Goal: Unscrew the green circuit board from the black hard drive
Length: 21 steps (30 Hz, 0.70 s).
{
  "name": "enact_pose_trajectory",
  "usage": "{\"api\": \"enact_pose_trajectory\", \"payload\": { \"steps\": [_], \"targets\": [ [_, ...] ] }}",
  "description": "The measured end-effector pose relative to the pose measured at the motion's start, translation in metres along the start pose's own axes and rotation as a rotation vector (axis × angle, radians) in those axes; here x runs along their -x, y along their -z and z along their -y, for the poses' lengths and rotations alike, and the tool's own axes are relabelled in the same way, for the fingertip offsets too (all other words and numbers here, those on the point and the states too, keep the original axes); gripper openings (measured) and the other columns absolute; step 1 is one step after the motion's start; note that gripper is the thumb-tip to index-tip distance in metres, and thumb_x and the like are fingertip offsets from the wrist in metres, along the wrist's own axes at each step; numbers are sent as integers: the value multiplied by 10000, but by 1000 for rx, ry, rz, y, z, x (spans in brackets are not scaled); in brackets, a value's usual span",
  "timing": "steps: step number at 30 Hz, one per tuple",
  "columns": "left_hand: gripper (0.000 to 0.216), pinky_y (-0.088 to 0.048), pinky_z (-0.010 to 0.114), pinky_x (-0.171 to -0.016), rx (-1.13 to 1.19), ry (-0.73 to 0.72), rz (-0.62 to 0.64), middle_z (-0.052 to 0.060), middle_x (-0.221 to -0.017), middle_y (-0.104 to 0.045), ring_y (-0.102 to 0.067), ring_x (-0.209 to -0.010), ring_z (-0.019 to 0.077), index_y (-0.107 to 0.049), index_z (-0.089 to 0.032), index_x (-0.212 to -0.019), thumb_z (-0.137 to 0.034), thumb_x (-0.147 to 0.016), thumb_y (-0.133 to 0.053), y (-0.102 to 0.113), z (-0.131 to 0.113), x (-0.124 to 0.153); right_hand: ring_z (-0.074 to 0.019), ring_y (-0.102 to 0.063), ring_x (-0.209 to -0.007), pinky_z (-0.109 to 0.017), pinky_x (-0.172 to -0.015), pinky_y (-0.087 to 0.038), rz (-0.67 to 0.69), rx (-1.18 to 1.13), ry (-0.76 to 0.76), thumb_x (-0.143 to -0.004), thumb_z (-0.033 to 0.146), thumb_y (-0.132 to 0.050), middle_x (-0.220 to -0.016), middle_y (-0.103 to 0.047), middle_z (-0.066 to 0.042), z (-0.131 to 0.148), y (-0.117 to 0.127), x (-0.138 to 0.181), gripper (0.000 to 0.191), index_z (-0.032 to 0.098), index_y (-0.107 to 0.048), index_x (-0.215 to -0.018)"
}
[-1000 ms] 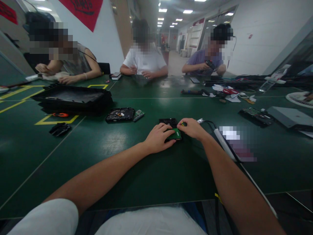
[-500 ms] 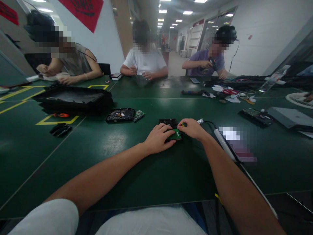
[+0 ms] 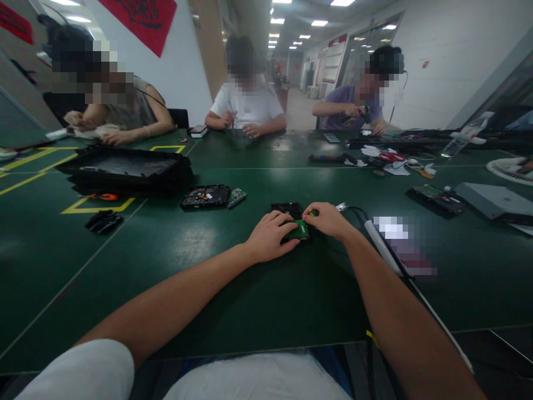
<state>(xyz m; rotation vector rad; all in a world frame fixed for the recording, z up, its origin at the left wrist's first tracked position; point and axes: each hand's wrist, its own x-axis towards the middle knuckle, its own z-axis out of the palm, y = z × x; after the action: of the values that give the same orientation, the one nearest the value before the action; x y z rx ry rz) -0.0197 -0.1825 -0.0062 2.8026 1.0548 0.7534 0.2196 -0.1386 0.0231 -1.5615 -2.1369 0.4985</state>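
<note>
A small black device with a green circuit board (image 3: 302, 229) lies on the green table in front of me. My left hand (image 3: 271, 236) grips it, with the fingers across its top and the thumb along its near edge. At its right end my right hand (image 3: 327, 219) is closed in a pinch around a small yellow piece (image 3: 311, 212), mostly hidden by the fingers, whose kind I cannot make out. Just behind both hands sits a black plastic casing (image 3: 286, 209).
An opened hard drive (image 3: 205, 196) lies to the left beside a loose circuit board (image 3: 237, 198). Further left are stacked black trays (image 3: 125, 166). A white power strip (image 3: 381, 244) and its cable run along my right arm. Three people sit across the table.
My hands stay in nearly the same position. Across the table, the person at the right has shifted their hands and the tool slightly.
</note>
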Motion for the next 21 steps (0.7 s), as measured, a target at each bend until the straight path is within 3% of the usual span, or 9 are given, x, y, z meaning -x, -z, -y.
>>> {"api": "enact_pose_trajectory", "payload": {
  "steps": [4,10,17,21],
  "targets": [
    [430,-506,519,-1054,-1,-1,4,110,-1389,-655,-555,-1281,323,-695,-234,-1339,-476,-989,-638,1,0,0,-220,-694,-851,-324,-792,-498,-83,-57,-57,-882,324,-659,-926,-788,-53,0,1,-2,185,210,-792,-939],
    [439,-503,520,-1057,-7,-12,2,117,-1381,-659,-561,-1264,325,-701,-213,-1322,-494,-993,-630,2,1,0,-198,-696,-729,-338,-752,-544,-270,-282,-184,-934,285,-507,-888,-775,-48,2,4,-5,391,196,-711,-1255],
    [450,-504,521,-1050,-14,-9,6,122,-1392,-648,-559,-1266,323,-684,-218,-1354,-494,-1007,-609,3,0,1,-278,-738,-1011,-441,-937,-577,-625,-192,18,-965,382,-609,-1138,-755,-123,9,13,-1,400,205,-631,-1323],
    [462,-509,519,-1040,-10,-10,9,123,-1395,-643,-558,-1271,325,-682,-222,-1362,-502,-1001,-614,4,0,1,-283,-714,-1105,-451,-983,-580,-750,-174,134,-982,418,-635,-1228,-721,-126,17,16,3,385,228,-592,-1315]
  ]
}}
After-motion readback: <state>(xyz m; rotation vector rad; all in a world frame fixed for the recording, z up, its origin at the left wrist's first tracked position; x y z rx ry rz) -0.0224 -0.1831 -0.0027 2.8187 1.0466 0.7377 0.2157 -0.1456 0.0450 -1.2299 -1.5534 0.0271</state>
